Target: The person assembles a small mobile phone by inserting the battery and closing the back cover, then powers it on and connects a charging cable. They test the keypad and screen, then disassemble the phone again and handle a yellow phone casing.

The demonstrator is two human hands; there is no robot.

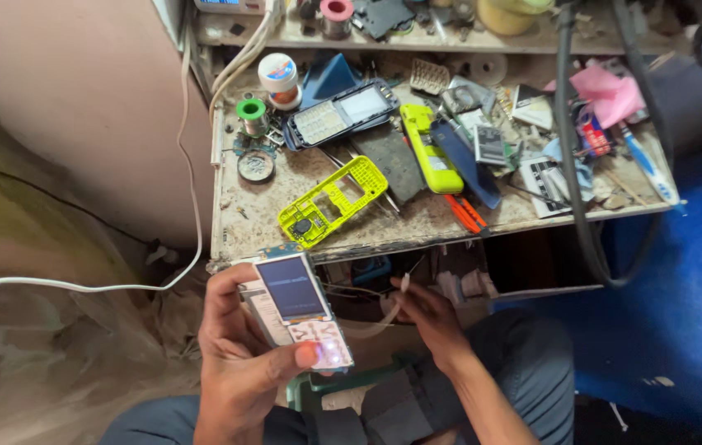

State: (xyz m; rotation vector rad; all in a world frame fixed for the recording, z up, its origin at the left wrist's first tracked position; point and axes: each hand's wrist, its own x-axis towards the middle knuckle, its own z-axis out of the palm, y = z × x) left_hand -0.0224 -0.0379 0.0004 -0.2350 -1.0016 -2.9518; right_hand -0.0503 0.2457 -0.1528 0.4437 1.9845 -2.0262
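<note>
Two hands: left hand fingers grip a bare phone board (screen lit); right hand fingers pinch a thin wire.

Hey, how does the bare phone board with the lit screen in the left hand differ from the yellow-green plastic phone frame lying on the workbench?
The bare phone board with the lit screen is gripped in the left hand; the yellow-green plastic phone frame lies untouched on the workbench. The board carries a glowing display and keypad; the frame is a hollow shell with open cut-outs. Both are stripped phone parts of similar elongated shape.
</note>
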